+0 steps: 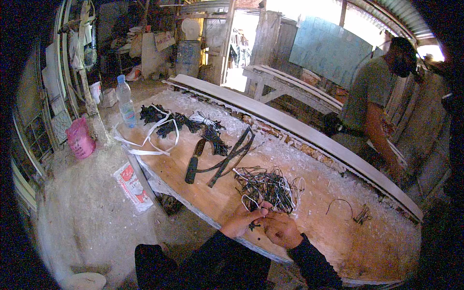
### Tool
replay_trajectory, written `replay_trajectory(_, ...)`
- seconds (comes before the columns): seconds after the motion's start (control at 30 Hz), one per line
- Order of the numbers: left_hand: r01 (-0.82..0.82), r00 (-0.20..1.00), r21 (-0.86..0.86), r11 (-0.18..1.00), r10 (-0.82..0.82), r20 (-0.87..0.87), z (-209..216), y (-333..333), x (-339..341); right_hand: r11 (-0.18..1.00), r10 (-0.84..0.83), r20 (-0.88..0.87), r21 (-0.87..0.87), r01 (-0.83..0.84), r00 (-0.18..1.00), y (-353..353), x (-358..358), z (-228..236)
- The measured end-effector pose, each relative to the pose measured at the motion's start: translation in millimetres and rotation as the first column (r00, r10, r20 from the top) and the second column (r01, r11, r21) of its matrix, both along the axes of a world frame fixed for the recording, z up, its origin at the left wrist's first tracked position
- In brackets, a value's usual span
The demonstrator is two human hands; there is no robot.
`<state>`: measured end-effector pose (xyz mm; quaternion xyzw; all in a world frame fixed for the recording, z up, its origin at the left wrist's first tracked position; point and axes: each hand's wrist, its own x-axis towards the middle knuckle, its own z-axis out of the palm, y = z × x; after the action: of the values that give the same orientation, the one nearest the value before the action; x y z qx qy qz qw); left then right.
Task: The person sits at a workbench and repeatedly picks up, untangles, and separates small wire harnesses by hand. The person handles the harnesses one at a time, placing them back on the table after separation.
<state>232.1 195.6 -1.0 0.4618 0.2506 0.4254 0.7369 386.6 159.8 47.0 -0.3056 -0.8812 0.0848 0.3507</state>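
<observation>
At the near edge of the wooden tabletop, my left hand (pixel 240 222) and my right hand (pixel 282 229) meet, fingertips pinched together. Between them is a thin cord, mostly hidden by the fingers. A small dark knotted bit (pixel 253 225) shows just under the left fingers. Right beyond both hands spreads a tangled pile of thin black and white cords (pixel 270 186). Farther left lie a dark-handled tool (pixel 192 169) and a folded black strap (pixel 232 157). Behind these are tied bundles of black cords (pixel 166 123) and a loop of white strap (pixel 150 140).
A plastic bottle (pixel 125 102) stands at the table's far left end. Loose cord scraps (pixel 361 215) lie to the right. A long pale board (pixel 299 130) edges the far side. On the floor are a pink bag (pixel 81 138) and a red-white packet (pixel 131 187). Another person (pixel 369 96) bends at right.
</observation>
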Motion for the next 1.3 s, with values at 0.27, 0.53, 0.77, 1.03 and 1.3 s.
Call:
replay_trajectory(0.27,-0.03,0.971,-0.238,0.971,0.085,0.225,-0.2,8.5,0.1,0.991,-0.066,0.139,-0.11,0.082,0.988,-1.0,-7.2,9.7)
replay_trajectory(0.53,-0.176,0.825,-0.393,0.903,0.353,0.442,-1.5,13.8,-6.6,0.892,-0.451,0.16,0.105,0.44,0.878,4.0,-4.4,-1.2)
replay_trajectory(0.77,-0.102,0.735,-0.414,0.905,0.349,0.581,-3.9,15.1,-8.9,0.885,-0.459,0.285,0.065,0.461,0.842,9.1,-4.8,-11.4)
replay_trajectory(1.03,-0.228,0.828,-0.38,0.896,0.384,0.408,2.5,13.0,-7.4,0.849,-0.527,0.106,0.021,0.528,0.843,0.1,-6.0,5.4)
replay_trajectory(1.3,-0.126,0.926,-0.279,0.952,0.214,0.31,3.8,11.3,-3.2,0.948,-0.314,0.137,0.088,0.304,0.939,-3.2,-6.2,2.7)
